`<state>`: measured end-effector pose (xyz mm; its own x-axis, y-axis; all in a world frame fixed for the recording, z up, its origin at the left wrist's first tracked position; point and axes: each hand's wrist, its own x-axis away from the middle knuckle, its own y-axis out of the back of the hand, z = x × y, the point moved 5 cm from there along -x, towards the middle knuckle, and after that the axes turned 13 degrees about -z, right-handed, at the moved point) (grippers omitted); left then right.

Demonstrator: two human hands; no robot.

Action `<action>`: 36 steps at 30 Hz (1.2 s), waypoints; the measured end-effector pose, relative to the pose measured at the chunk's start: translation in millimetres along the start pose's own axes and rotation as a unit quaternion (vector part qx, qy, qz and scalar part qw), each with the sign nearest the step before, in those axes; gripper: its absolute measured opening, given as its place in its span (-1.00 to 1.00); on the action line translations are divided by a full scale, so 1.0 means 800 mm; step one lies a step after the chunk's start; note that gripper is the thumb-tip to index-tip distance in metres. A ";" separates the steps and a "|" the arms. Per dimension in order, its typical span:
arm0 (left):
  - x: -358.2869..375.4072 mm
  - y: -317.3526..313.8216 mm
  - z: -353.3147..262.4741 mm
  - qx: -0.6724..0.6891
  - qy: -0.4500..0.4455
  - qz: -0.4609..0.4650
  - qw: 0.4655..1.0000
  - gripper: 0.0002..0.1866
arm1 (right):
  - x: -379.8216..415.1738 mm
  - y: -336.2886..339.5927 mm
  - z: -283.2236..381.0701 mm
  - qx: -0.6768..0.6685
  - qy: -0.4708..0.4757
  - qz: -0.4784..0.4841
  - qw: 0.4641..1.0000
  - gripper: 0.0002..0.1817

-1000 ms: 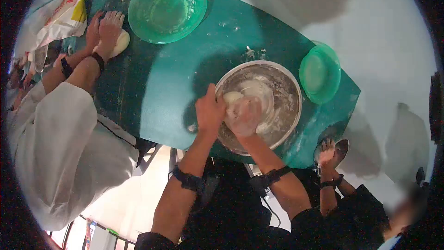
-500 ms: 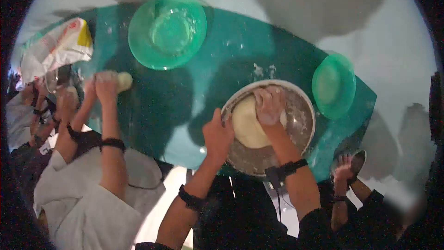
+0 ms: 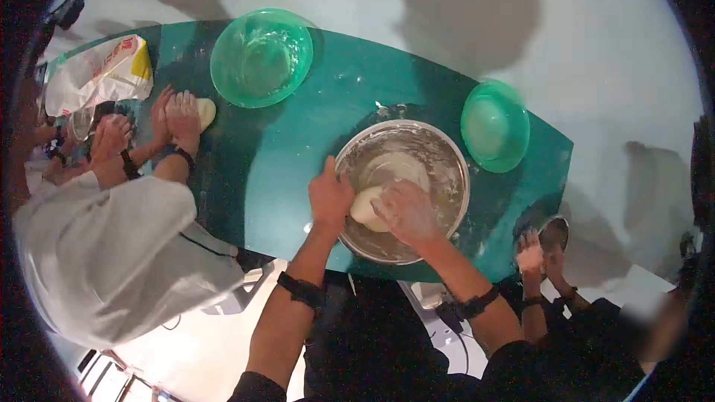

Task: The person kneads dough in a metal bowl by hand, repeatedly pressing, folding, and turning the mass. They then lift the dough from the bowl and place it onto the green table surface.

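Observation:
A large metal bowl (image 3: 460, 179) stands on the green table near its front edge, its inner wall smeared with flour. Pale dough (image 3: 367, 210) lies inside, towards the bowl's left side. My right hand (image 3: 408, 212) is on the dough, its fingers bent over the top and dusted with flour. At the bowl's left rim is my left hand (image 3: 331, 195), its fingers closed on the rim and the thumb pointing up. Both of my wrists wear dark bands.
Green plastic basins stand at the back left (image 3: 262, 58) and right (image 3: 495, 126). A person at the left presses another piece of dough (image 3: 205, 113) beside a printed bag (image 3: 100, 78). Another person's hands are at a bowl (image 3: 555, 237) on the right.
The dough has shifted to the lower left of the bowl and looks more folded. My right hand has moved down and left with it. The whole view has shifted a little.

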<state>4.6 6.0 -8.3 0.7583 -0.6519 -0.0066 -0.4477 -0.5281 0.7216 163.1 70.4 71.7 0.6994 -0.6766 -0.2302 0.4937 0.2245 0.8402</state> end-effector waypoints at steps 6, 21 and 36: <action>-0.009 -0.005 0.003 0.016 0.033 0.048 0.998 -0.73 | 0.012 -0.008 0.005 0.082 0.002 -0.034 0.996 -0.75; -0.015 -0.002 -0.004 0.011 0.082 0.063 0.995 -0.69 | -0.005 -0.077 -0.079 0.034 0.011 -0.108 0.994 -0.73; -0.005 -0.012 0.003 -0.041 -0.054 0.015 0.998 -0.63 | 0.017 -0.053 -0.074 -0.065 -0.081 -0.053 0.993 -0.71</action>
<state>4.6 12.5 -17.0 0.6875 -0.7241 -0.0545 -0.4263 -0.4632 0.7770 182.2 92.8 4.0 0.5539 -0.8022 -0.2228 0.6294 0.2283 0.7428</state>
